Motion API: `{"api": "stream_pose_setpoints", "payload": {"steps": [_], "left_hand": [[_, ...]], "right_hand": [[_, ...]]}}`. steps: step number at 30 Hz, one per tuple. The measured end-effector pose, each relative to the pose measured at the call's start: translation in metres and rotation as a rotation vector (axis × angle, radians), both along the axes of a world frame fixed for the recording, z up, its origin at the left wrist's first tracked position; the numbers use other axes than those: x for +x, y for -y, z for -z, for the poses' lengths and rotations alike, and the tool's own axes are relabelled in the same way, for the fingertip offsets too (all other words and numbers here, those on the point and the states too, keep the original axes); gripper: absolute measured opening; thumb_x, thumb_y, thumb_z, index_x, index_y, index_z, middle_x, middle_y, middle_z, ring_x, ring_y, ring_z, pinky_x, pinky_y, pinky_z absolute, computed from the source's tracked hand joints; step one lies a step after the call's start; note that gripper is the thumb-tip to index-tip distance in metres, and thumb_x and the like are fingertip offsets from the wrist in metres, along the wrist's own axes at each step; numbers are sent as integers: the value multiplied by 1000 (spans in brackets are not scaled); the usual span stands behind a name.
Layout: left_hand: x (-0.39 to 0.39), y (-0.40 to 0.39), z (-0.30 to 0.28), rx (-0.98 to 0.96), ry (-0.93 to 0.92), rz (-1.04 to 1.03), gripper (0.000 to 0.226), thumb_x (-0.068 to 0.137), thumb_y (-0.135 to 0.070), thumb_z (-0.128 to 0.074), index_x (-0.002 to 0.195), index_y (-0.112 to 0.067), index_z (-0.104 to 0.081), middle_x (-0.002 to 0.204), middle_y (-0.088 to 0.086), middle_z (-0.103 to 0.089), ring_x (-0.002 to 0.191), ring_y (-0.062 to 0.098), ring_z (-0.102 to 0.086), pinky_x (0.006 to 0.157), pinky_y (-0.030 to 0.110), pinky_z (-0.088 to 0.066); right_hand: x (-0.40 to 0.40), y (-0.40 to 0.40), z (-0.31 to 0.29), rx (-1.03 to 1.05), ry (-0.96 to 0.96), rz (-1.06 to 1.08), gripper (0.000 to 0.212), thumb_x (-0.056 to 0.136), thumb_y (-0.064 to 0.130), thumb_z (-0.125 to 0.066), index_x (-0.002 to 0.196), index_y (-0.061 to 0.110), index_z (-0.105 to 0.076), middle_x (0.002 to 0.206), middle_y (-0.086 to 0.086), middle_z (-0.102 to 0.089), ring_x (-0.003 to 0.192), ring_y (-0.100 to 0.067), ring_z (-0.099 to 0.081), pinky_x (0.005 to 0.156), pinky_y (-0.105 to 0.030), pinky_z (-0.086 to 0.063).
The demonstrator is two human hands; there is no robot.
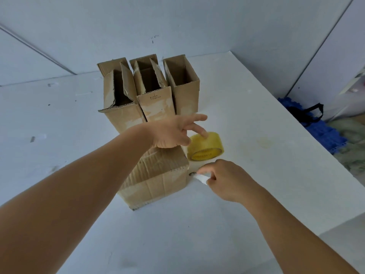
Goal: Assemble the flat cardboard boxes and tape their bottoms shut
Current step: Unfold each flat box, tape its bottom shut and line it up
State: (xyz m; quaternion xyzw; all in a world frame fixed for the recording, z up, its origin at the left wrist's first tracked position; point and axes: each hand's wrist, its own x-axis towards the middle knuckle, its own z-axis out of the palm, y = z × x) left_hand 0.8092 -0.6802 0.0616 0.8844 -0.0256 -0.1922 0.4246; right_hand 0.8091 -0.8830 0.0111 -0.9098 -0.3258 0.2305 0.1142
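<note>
Three assembled cardboard boxes stand open-topped in a row at the back: left [120, 99], middle [154, 89], right [182, 86]. A fourth cardboard box [156, 178] lies bottom-up in front of them. My left hand [173, 133] rests on its far top edge, one finger touching the yellow tape roll [206, 147] that sits just right of the box. My right hand [227, 178] grips a small white cutter [200, 177] at the box's right side, where a strip of clear tape runs from the roll.
The white table [256, 175] ends at the right, where its edge runs diagonally. Beyond that edge lie a blue plastic mat [325, 135] and a black strap. White walls close the back.
</note>
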Motion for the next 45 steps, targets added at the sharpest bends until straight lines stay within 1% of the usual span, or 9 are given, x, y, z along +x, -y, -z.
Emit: {"api": "stream_pose_setpoints", "payload": {"steps": [3, 8, 13, 17, 23, 27, 30, 36, 45], "left_hand": [[0, -1, 0, -19, -9, -7, 79, 86, 7, -52, 149, -31, -21, 119, -18, -63, 51, 6, -38, 55, 12, -39], [2, -2, 0, -60, -19, -19, 80, 87, 8, -53, 149, -32, -22, 117, -15, -65, 51, 5, -39, 57, 9, -40], [1, 1, -1, -61, -21, -20, 81, 87, 9, -51, 149, -31, -20, 121, -9, -65, 51, -1, -47, 57, 10, -40], [1, 3, -3, -69, -30, -35, 82, 87, 10, -51, 150, -29, -17, 121, -6, -64, 55, -2, -53, 66, 16, -40], [1, 2, -1, -89, -56, -47, 83, 86, 9, -51, 151, -27, -14, 120, -7, -65, 72, -3, -59, 77, 21, -42], [1, 1, 0, -95, -67, -52, 84, 85, 10, -50, 151, -27, -13, 120, -7, -66, 70, -5, -58, 76, 21, -40], [0, 3, -2, -90, -63, -54, 84, 86, 11, -50, 151, -27, -13, 121, -6, -65, 65, -9, -58, 74, 22, -39], [-1, 6, -4, -27, -55, -31, 87, 85, 11, -50, 151, -30, -11, 128, -14, -60, 52, 6, -41, 61, 16, -41], [0, 5, 4, -7, -31, -55, 87, 85, 8, -53, 150, -33, -12, 129, -16, -58, 60, 13, -40, 61, 17, -44]], "right_hand": [[10, 16, 12, -34, -13, 43, 36, 95, 22, -45, 127, 36, -51, 95, 9, -48, 83, -13, -46, 72, -24, -36], [14, 31, 38, -135, -51, 171, 38, 90, 28, -52, 124, 20, -39, 109, -1, -56, 99, -23, -54, 80, -32, -45], [7, 15, 23, 540, -119, 504, 70, 76, 41, -73, 129, 29, -31, 111, 2, -52, 100, -16, -58, 76, -27, -43], [-5, -16, 21, 792, -240, 502, 79, 76, 32, -76, 134, 36, -23, 120, 8, -48, 108, -13, -54, 80, -23, -41], [-1, -45, 37, 1044, -196, 680, 49, 79, 14, -71, 112, 36, -42, 107, 4, -63, 83, -2, -64, 65, -13, -48], [5, -40, 34, 1064, -1, 663, 26, 86, 10, -60, 92, 33, -49, 83, 10, -60, 70, -7, -59, 65, -29, -48], [10, -32, 34, 1032, 128, 619, 7, 90, 14, -56, 88, 21, -56, 76, 13, -60, 70, -9, -58, 64, -26, -46], [46, 2, 24, 850, 353, 633, 6, 90, 14, -53, 86, 15, -58, 81, -1, -64, 75, -24, -58, 66, -31, -42], [85, 54, 47, 65, 436, 241, 15, 93, 16, -42, 88, 21, -54, 90, 0, -55, 78, -27, -54, 59, -30, -40]]}}
